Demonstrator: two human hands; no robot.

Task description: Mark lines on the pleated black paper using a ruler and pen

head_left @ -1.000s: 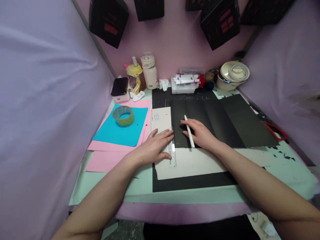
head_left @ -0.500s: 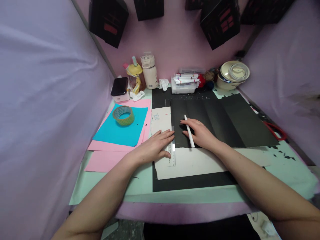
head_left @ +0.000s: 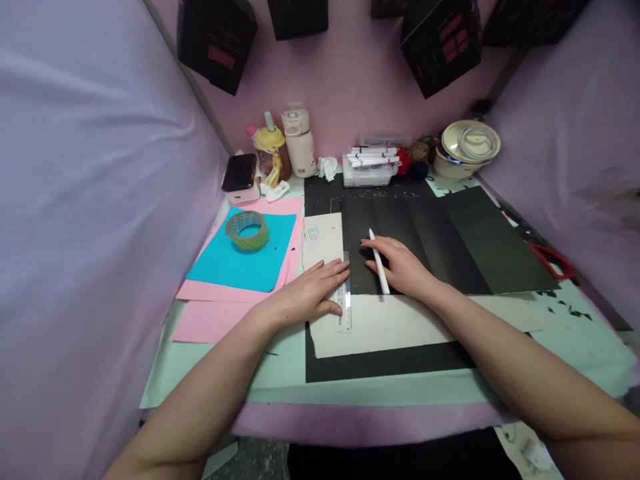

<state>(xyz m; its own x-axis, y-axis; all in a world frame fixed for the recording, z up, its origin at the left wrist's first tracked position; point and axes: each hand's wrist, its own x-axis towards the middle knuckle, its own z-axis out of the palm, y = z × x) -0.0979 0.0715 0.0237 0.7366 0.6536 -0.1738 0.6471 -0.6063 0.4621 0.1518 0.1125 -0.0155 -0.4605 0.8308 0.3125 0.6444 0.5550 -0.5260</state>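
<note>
My left hand [head_left: 315, 292] lies flat with fingers stretched out, pressing on a clear ruler [head_left: 347, 310]. The ruler sits along the left edge of a folded black sheet [head_left: 400, 233], over white board [head_left: 385, 323]. Between the thumb and fingers of my right hand [head_left: 403, 265] is a slim white pen-shaped tool [head_left: 379, 263]. Its narrow end points up and away from me, and its thick end is near the sheet's front edge. Whether the tool touches the sheet I cannot tell. Another black sheet [head_left: 375, 368] shows underneath the board.
On the left, a tape roll [head_left: 247, 232] rests on blue paper [head_left: 235, 270] over pink sheets [head_left: 213, 323]. Bottles [head_left: 301, 150], a box of white markers [head_left: 367, 175] and a lidded bowl [head_left: 453, 163] line the back. Red-handled scissors [head_left: 553, 261] and black scraps [head_left: 575, 313] lie right. Black boxes [head_left: 443, 47] hang above.
</note>
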